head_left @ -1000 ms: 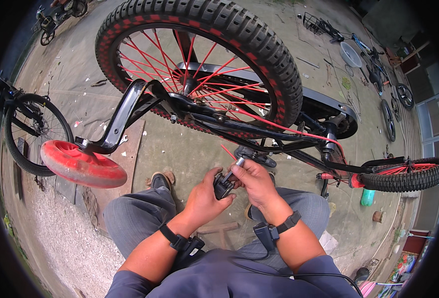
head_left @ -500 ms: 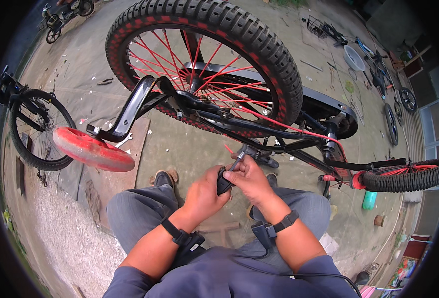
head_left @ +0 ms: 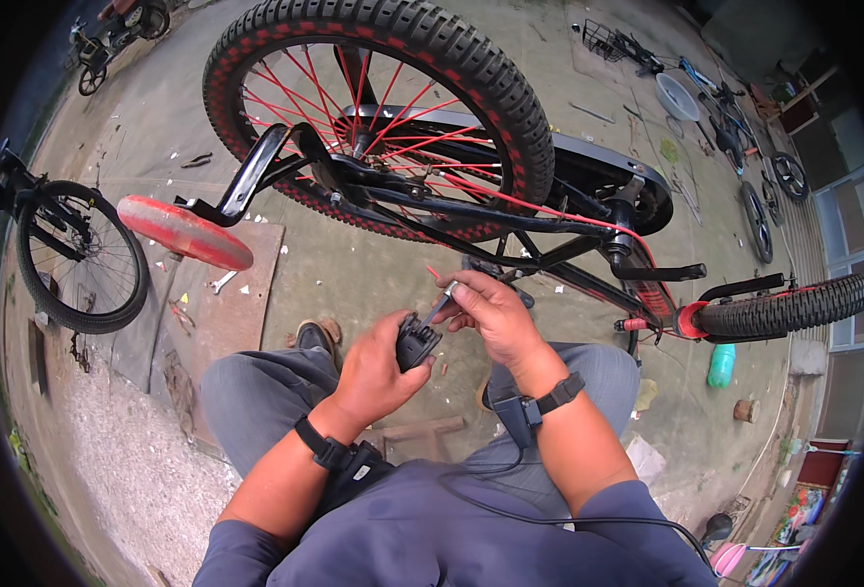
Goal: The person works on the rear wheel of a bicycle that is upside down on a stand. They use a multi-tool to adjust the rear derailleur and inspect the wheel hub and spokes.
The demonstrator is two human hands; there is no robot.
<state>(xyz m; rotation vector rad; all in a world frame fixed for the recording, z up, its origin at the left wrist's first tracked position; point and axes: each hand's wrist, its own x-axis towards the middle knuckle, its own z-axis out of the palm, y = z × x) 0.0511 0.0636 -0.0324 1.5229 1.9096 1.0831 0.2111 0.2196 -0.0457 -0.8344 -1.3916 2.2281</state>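
Observation:
In my left hand I grip a black, block-shaped folding multi-tool with ridges and slots along its top. A flat grey metal arm stands up from it. The thumb and fingers of my right hand pinch the upper end of that arm. Both hands are above the ground between my knees. Just beyond them stands an upturned black and red bicycle, its knobby rear wheel raised and its crank to the right. A red training wheel sticks out at the left.
A spanner lies on a brown board at the left, near another bicycle's wheel. A green bottle and the front wheel are at the right. Farther back lie a pale basin and more bicycles.
My hands have drawn slightly apart. The multi-tool has turned so its slotted side shows, and its grey arm points up into my right fingers. The view has shifted a little.

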